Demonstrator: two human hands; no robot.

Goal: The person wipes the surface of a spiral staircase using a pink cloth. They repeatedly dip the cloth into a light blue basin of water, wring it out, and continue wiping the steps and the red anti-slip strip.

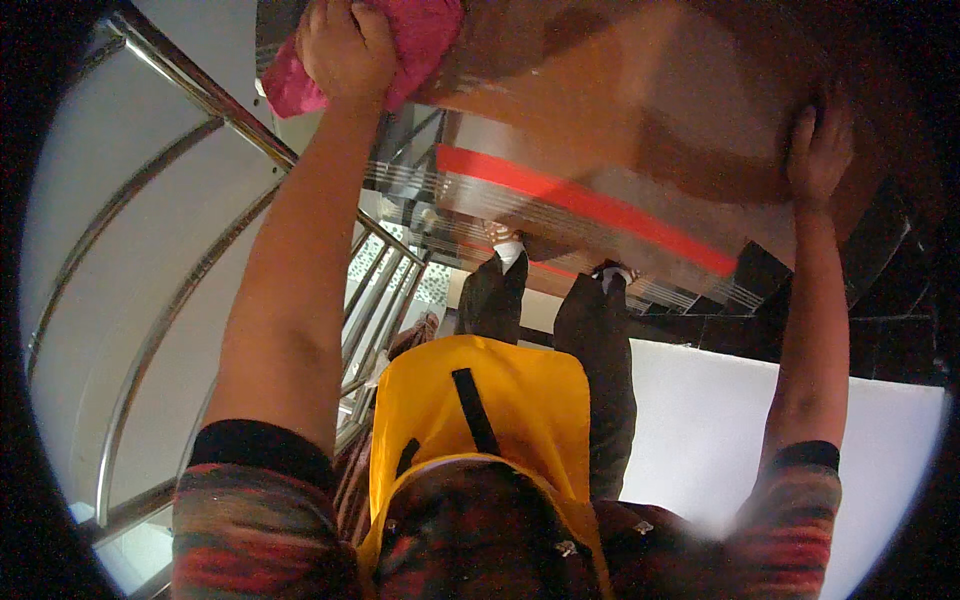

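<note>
At the top left, my left hand [349, 52] presses down on a pink cloth [427, 37], which lies bunched at the end of a brown stair surface [570, 82] beside the metal railing. On the right, my right hand [821, 154] rests on the same brown surface with nothing seen in it; it is in shadow. A red strip [585, 206] runs along the front edge of the stair, between my arms. A yellow apron [480, 390] hangs from my front, above my feet, which stand on a lower step.
A shiny metal handrail [202, 86] with curved bars stands on the left. Further railing bars [382, 285] go down beside the lower steps. Black tiles [885, 262] edge the stairs on the right, above a white wall [697, 427].
</note>
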